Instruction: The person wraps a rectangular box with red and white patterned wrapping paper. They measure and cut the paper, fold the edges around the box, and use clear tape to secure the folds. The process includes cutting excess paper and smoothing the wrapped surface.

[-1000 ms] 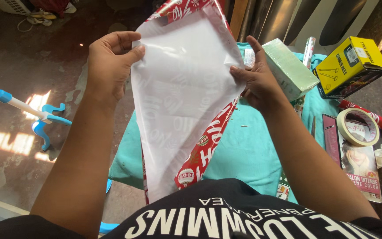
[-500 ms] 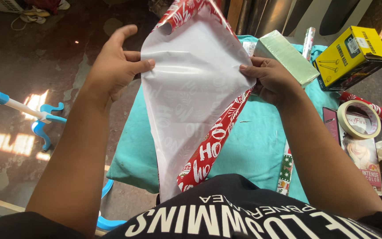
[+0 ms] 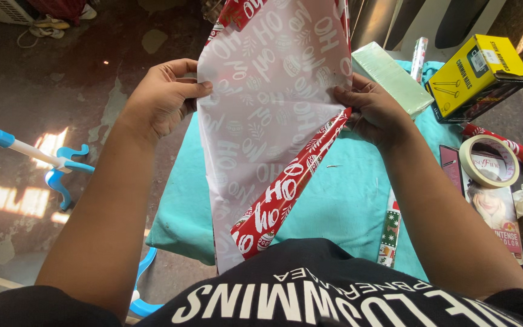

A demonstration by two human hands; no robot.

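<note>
Hands — left (image 3: 163,100), right (image 3: 373,112) — pinch opposite edges of red wrapping paper (image 3: 270,115) over teal cloth (image 3: 340,200).

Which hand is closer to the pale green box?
Right. The right hand grips the wrapping paper's edge just beside the pale green box; the left hand holds the opposite edge, across the sheet.

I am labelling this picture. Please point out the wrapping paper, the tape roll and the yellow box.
wrapping paper (image 3: 261,109), head view, white back.
tape roll (image 3: 471,172), head view, left rim.
yellow box (image 3: 464,75), head view, yellow side.
</note>
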